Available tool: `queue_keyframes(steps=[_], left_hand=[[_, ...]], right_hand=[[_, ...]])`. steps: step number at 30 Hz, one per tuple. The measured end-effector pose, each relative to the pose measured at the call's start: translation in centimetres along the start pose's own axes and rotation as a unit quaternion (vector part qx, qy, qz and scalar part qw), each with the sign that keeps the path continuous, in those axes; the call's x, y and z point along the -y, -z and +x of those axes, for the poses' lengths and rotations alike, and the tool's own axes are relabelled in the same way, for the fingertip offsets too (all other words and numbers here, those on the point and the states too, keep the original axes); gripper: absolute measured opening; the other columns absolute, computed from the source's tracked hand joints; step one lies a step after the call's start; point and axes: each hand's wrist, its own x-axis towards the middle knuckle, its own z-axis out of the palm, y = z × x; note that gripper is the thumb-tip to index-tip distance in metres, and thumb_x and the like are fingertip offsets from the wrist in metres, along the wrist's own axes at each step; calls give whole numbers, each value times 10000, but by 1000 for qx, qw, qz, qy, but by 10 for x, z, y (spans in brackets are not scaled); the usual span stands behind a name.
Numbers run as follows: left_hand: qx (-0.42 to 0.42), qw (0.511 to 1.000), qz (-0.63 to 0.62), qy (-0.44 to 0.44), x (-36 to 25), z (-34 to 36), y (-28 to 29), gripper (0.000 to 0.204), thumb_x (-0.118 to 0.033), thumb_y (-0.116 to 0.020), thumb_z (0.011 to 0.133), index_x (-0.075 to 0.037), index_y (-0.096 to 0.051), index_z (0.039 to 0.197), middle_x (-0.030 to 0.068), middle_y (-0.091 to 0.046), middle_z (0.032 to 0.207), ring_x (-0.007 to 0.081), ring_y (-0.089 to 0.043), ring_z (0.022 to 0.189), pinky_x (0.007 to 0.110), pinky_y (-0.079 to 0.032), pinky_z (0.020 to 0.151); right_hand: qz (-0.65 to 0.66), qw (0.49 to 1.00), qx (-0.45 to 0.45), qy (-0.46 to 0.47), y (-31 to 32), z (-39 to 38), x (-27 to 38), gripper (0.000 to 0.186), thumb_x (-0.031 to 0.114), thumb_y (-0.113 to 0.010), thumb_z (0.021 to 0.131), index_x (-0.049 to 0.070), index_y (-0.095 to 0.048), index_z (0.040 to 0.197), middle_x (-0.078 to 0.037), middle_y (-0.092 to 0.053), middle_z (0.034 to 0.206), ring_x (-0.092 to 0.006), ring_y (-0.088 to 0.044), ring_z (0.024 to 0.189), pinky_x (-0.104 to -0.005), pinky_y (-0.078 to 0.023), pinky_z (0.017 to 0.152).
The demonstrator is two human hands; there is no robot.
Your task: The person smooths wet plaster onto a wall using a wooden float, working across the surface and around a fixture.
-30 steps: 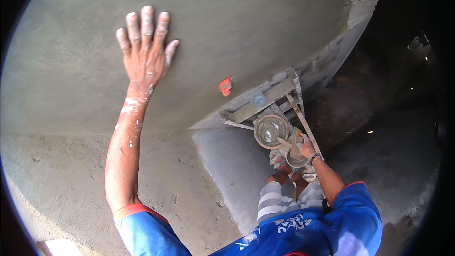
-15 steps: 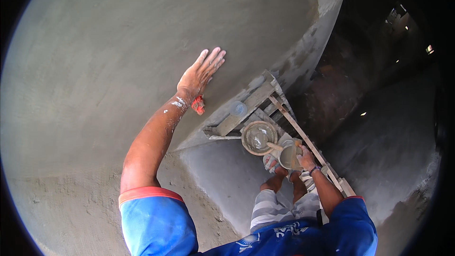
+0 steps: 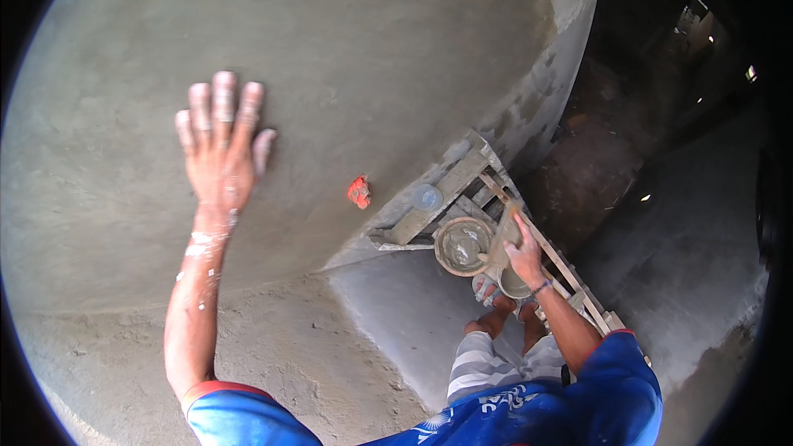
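Note:
My left hand [image 3: 221, 144] lies against the grey plastered wall [image 3: 372, 49], palm toward it and fingers spread. White splashes mark its wrist and forearm. Low at the right, my right hand [image 3: 525, 256] grips a flat, tan plastering float [image 3: 502, 235] smeared with mortar. The float is held over the side of a round basin [image 3: 450, 263] of wet grey mix, and it partly hides that basin. Just below this hand stands a bucket [image 3: 514, 284], mostly covered by the hand and float. A crumpled orange-red piece [image 3: 358, 192] sits in the wall surface.
A wooden scaffold of planks [image 3: 446, 190] runs beside the wall under my feet, with a long rail [image 3: 557, 264] on its right. A clear round container [image 3: 427, 196] rests on a plank. Rough, uneven plaster [image 3: 273, 339] covers the lower left. Beyond the rail it is dark.
My left hand has swept left across the wall, away from the orange-red piece, its fingers now spread wider. My right hand has risen from the bucket, bringing the float up beside the basin.

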Motion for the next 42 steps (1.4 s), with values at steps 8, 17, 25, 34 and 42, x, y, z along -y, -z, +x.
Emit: queue_keyframes(steps=[8, 17, 25, 34, 42], left_hand=[[-196, 966, 153, 72, 154, -32, 48, 732, -612, -360, 1020, -187, -244, 1605, 144, -136, 1673, 406, -103, 1526, 585, -106, 1203], [-228, 957, 174, 46, 153, -26, 49, 755, -627, -334, 1023, -83, -380, 1544, 152, -380, 1570, 331, -328, 1441, 483, -237, 1155], [-202, 963, 167, 58, 157, -32, 43, 705, -599, -338, 1033, -149, -319, 1575, 149, -179, 1656, 394, -143, 1512, 544, -137, 1207], [-212, 962, 168, 38, 153, -28, 45, 725, -591, -344, 1033, -107, -314, 1572, 183, -209, 1641, 406, -145, 1512, 550, -118, 1211], [-208, 962, 163, 67, 162, -31, 51, 705, -611, -347, 1024, -156, -347, 1562, 163, -215, 1639, 387, -142, 1517, 538, -135, 1206]], right_hand=[[75, 936, -132, 317, -43, 172, 258, 712, 38, -660, 825, 126, -443, 1497, -199, -630, 1235, -380, -618, 1073, -429, -520, 915], [32, 937, -135, 320, -166, 172, 177, 787, -7, -653, 801, 123, -393, 1533, -183, -641, 1168, -388, -604, 1112, -442, -502, 923], [44, 965, -86, 245, -104, 173, 167, 672, 0, -650, 831, 35, -464, 1476, -204, -578, 1392, -335, -594, 1230, -384, -468, 1033], [92, 926, -113, 347, -116, 160, 305, 697, 21, -646, 819, 97, -456, 1486, -222, -621, 1231, -434, -642, 974, -459, -547, 833], [36, 959, -5, 282, -153, 129, 189, 668, 42, -650, 836, 120, -487, 1479, -183, -621, 1092, -360, -640, 978, -439, -535, 832]])
